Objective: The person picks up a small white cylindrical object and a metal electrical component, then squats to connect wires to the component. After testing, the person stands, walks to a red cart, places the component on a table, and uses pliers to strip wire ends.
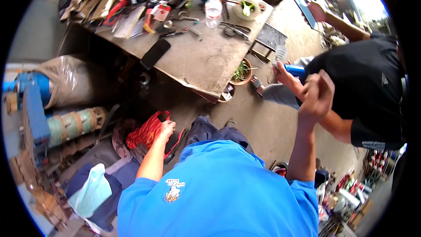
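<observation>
At the lower left, my left hand [167,128] is closed on the edge of a red patterned bag [147,131] with strap-like loops. The bag rests against dark cloth on a seat. Over on the right, my right hand [315,98] is raised with its fingers curled. A flat brownish shape shows at its far side; I cannot make out whether it is a held thing or part of the hand. Just beyond it, another person's hand [287,79] is stretched out beside a blue cylinder-shaped thing [295,70]. That person's other hand [317,12] holds a blue-edged phone [305,12].
A cluttered worktable [193,63] stands ahead, bearing a clear plastic jar [213,12], tools and a black phone-like slab [155,54]. Potted plants [240,72] sit by its corner. Blue machinery [35,109] lines the left. A co-worker in black [351,79] is close at right.
</observation>
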`<control>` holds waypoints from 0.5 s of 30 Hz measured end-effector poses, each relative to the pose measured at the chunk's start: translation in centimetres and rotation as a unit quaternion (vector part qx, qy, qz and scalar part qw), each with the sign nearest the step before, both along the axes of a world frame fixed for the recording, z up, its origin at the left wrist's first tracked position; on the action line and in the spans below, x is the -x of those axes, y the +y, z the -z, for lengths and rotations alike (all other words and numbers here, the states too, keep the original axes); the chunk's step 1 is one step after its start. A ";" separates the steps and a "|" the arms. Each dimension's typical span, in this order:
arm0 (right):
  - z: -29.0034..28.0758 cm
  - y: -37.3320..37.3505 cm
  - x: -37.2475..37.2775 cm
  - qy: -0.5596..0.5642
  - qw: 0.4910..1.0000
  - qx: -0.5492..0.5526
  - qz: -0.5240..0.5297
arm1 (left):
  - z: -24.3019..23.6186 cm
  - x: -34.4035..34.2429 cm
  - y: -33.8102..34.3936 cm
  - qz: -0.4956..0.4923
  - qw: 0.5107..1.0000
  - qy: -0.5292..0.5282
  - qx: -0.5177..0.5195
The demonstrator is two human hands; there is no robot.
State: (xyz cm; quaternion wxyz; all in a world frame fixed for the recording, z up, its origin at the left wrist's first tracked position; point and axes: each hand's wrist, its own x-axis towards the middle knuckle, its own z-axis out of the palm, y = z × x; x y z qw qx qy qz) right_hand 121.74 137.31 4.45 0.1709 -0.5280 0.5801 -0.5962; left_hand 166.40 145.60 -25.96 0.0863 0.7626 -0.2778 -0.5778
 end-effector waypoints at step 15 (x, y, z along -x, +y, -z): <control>34.5 32.1 14.3 0.013 0.663 -0.746 -0.052 | -2.8 5.4 11.0 -0.100 0.994 0.013 -0.033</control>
